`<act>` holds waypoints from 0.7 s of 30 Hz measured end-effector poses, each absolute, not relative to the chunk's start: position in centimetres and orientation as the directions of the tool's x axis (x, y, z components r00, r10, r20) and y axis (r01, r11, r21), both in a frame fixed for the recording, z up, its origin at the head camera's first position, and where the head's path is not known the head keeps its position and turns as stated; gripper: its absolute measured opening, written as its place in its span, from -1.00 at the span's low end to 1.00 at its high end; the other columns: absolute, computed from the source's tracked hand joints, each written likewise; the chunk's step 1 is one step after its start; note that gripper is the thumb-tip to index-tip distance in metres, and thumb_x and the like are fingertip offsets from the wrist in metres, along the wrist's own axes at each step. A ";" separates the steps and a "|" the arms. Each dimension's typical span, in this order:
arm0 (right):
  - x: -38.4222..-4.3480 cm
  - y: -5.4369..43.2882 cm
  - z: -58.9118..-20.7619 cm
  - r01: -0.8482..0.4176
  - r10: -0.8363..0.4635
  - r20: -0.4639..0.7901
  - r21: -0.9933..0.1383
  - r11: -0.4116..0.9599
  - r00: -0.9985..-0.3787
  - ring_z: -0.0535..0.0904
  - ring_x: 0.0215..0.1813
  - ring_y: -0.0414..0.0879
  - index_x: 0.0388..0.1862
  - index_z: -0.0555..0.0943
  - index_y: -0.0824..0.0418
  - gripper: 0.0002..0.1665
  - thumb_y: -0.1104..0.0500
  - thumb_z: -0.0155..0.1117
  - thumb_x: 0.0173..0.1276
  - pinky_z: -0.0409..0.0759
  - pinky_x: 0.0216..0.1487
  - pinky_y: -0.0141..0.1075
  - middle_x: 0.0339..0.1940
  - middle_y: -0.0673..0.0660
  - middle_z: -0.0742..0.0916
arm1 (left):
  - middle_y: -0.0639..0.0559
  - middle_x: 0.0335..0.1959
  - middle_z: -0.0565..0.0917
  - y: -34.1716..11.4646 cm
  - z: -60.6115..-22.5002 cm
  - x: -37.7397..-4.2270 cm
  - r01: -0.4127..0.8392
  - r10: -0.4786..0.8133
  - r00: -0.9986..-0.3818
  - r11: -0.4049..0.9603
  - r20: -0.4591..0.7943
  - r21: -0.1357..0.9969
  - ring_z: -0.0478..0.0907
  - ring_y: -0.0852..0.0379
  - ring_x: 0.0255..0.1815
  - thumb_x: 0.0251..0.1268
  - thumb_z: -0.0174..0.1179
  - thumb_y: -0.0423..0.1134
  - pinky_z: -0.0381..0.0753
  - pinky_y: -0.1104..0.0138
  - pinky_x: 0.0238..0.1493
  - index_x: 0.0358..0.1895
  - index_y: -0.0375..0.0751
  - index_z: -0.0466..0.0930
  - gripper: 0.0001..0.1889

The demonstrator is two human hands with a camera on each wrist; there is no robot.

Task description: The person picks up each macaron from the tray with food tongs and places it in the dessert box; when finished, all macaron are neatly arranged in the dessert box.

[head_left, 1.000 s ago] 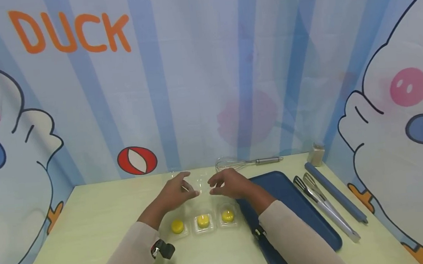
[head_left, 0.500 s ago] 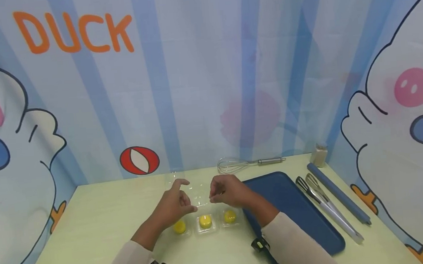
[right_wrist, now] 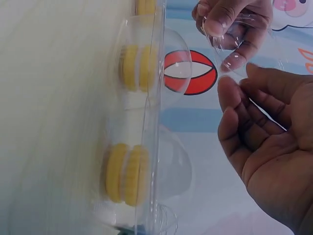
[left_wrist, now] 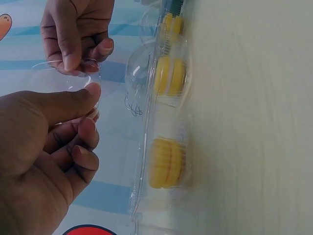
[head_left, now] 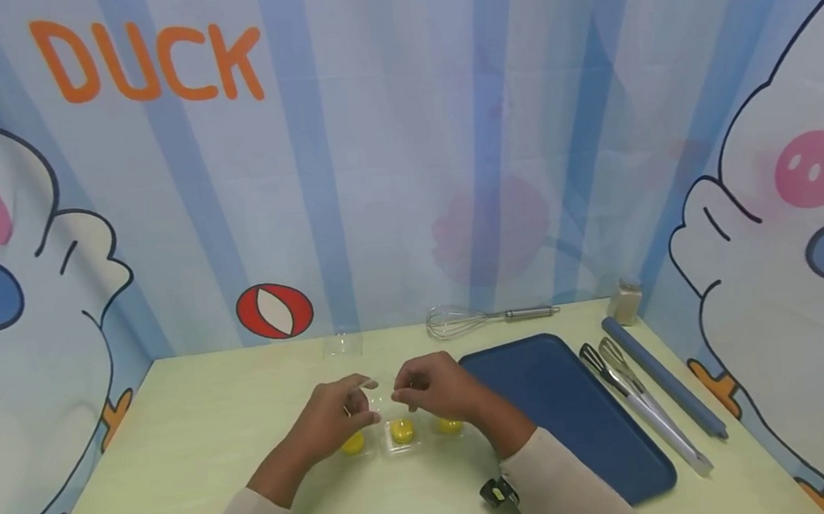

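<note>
Both hands hold a clear plastic domed lid (left_wrist: 49, 81) just behind a row of yellow macarons. My left hand (head_left: 323, 424) pinches its edge between thumb and fingers. On the opposite edge, the fingertips of my right hand (head_left: 433, 386) pinch the plastic. The middle macaron (head_left: 402, 430) sits in a clear tray (head_left: 402, 449) under a clear dome (right_wrist: 178, 63). To its right, another macaron (head_left: 450, 427) also has a dome, partly hidden by my right hand. The left macaron (left_wrist: 167, 162) shows no dome over it; my left hand partly covers it in the head view.
Another clear plastic piece (head_left: 342, 344) lies at the table's back edge. A whisk (head_left: 489, 316) lies there too. On the right are a dark blue tray (head_left: 577, 413), metal tongs (head_left: 649, 412), a grey-blue rod (head_left: 664, 378) and a small shaker jar (head_left: 626, 303).
Both hands have come nearer the macarons, bringing the clear lid down towards the row. My right hand has shifted slightly left, closer to the left one. The macarons stay put.
</note>
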State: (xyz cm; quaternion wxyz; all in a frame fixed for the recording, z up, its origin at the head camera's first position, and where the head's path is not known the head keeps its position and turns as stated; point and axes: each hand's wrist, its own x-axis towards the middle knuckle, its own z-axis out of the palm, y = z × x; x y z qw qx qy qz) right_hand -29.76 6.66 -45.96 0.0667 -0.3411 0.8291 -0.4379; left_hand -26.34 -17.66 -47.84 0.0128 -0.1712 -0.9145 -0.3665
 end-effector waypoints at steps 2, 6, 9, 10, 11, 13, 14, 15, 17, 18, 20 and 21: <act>-29.5 6.5 -45.9 -0.497 -0.622 0.186 -0.783 0.374 -0.760 0.84 -0.31 -0.13 -0.14 0.80 0.23 -0.91 0.25 0.39 0.58 0.72 -0.23 -0.36 -0.17 0.24 0.85 | 0.19 -0.35 0.75 -17.9 -47.9 -26.1 0.344 0.332 -0.930 0.641 0.156 0.686 0.66 0.27 -0.31 0.41 0.51 -0.24 0.66 0.43 -0.25 0.35 -0.22 0.67 -0.51; -29.2 6.2 -45.6 -0.470 -0.621 0.174 -0.810 0.351 -0.764 0.89 -0.27 0.00 -0.18 0.76 0.33 -0.90 0.33 0.35 0.58 0.78 -0.22 -0.34 -0.12 0.37 0.85 | -0.02 -0.12 0.81 -18.4 -48.1 -25.8 0.344 0.386 -0.912 0.532 0.140 0.774 0.77 0.21 -0.25 0.54 0.41 -0.10 0.72 0.38 -0.32 0.46 -0.19 0.57 -0.46; -29.0 6.2 -45.6 -0.466 -0.618 0.175 -0.814 0.347 -0.766 0.90 -0.24 0.04 -0.20 0.73 0.38 -0.89 0.36 0.32 0.58 0.80 -0.19 -0.34 -0.12 0.37 0.85 | -0.22 0.10 0.79 -18.6 -48.2 -25.7 0.313 0.402 -0.909 0.473 0.115 0.823 0.80 0.17 -0.21 0.64 0.29 -0.04 0.75 0.36 -0.34 0.52 -0.19 0.51 -0.45; -29.0 6.2 -45.6 -0.467 -0.616 0.177 -0.812 0.349 -0.768 0.91 -0.23 0.05 -0.20 0.73 0.39 -0.89 0.37 0.32 0.57 0.81 -0.18 -0.34 -0.12 0.37 0.85 | -0.26 0.15 0.76 -18.5 -48.2 -25.6 0.310 0.401 -0.909 0.467 0.115 0.828 0.80 0.17 -0.20 0.68 0.24 -0.04 0.75 0.36 -0.33 0.52 -0.20 0.51 -0.47; -28.9 6.1 -45.6 -0.468 -0.613 0.177 -0.810 0.354 -0.770 0.91 -0.22 0.05 -0.20 0.73 0.40 -0.89 0.38 0.32 0.57 0.81 -0.18 -0.34 -0.13 0.36 0.86 | -0.29 0.19 0.75 -18.4 -48.3 -25.6 0.310 0.399 -0.909 0.464 0.117 0.830 0.79 0.18 -0.19 0.72 0.19 -0.03 0.74 0.36 -0.32 0.52 -0.20 0.51 -0.50; -29.0 6.1 -45.7 -0.471 -0.606 0.184 -0.807 0.357 -0.774 0.91 -0.22 0.05 -0.21 0.72 0.40 -0.90 0.38 0.33 0.56 0.81 -0.19 -0.35 -0.15 0.33 0.86 | -0.29 0.20 0.73 -18.3 -48.4 -25.5 0.314 0.390 -0.912 0.466 0.127 0.827 0.78 0.18 -0.19 0.77 0.10 -0.02 0.71 0.37 -0.30 0.49 -0.18 0.54 -0.54; -29.0 6.0 -45.8 -0.472 -0.603 0.184 -0.804 0.363 -0.776 0.91 -0.21 0.04 -0.21 0.73 0.39 -0.89 0.37 0.34 0.56 0.81 -0.18 -0.35 -0.16 0.32 0.86 | -0.27 0.20 0.73 -18.3 -48.4 -25.4 0.314 0.382 -0.915 0.470 0.131 0.825 0.77 0.18 -0.18 0.79 0.06 -0.01 0.70 0.38 -0.29 0.47 -0.17 0.56 -0.55; -29.0 6.0 -45.9 -0.475 -0.602 0.188 -0.802 0.361 -0.776 0.91 -0.21 0.04 -0.21 0.73 0.39 -0.90 0.38 0.34 0.56 0.80 -0.19 -0.36 -0.16 0.33 0.86 | -0.25 0.17 0.74 -18.2 -48.4 -25.3 0.316 0.381 -0.915 0.469 0.134 0.825 0.77 0.17 -0.18 0.80 0.03 -0.01 0.69 0.37 -0.28 0.47 -0.17 0.56 -0.55; -29.0 5.9 -46.2 -0.480 -0.599 0.197 -0.801 0.358 -0.776 0.91 -0.21 0.04 -0.24 0.73 0.35 -0.89 0.38 0.35 0.56 0.80 -0.18 -0.37 -0.15 0.33 0.85 | -0.20 0.13 0.74 -18.2 -48.5 -25.1 0.315 0.376 -0.916 0.470 0.135 0.825 0.76 0.16 -0.17 0.81 0.01 0.00 0.67 0.36 -0.26 0.46 -0.19 0.57 -0.55; -29.0 5.9 -46.3 -0.484 -0.601 0.203 -0.801 0.352 -0.773 0.91 -0.20 0.05 -0.24 0.73 0.35 -0.89 0.38 0.34 0.56 0.80 -0.16 -0.37 -0.13 0.35 0.85 | -0.20 0.13 0.74 -18.2 -48.5 -25.0 0.313 0.374 -0.918 0.470 0.135 0.825 0.76 0.15 -0.17 0.81 0.02 0.00 0.66 0.37 -0.25 0.46 -0.21 0.56 -0.54; -29.1 5.9 -46.5 -0.493 -0.605 0.211 -0.798 0.348 -0.768 0.91 -0.18 0.04 -0.24 0.73 0.33 -0.88 0.37 0.34 0.57 0.81 -0.13 -0.37 -0.10 0.34 0.84 | -0.19 0.13 0.74 -18.2 -48.4 -24.8 0.310 0.370 -0.920 0.475 0.133 0.824 0.76 0.14 -0.17 0.79 0.05 -0.02 0.66 0.37 -0.21 0.48 -0.24 0.54 -0.53; -29.1 5.9 -46.6 -0.500 -0.607 0.219 -0.796 0.342 -0.764 0.91 -0.17 0.04 -0.23 0.73 0.31 -0.88 0.38 0.33 0.57 0.81 -0.12 -0.37 -0.09 0.34 0.84 | -0.19 0.13 0.74 -18.2 -48.4 -24.8 0.312 0.369 -0.919 0.476 0.136 0.822 0.76 0.14 -0.16 0.78 0.07 -0.02 0.66 0.37 -0.19 0.48 -0.26 0.53 -0.52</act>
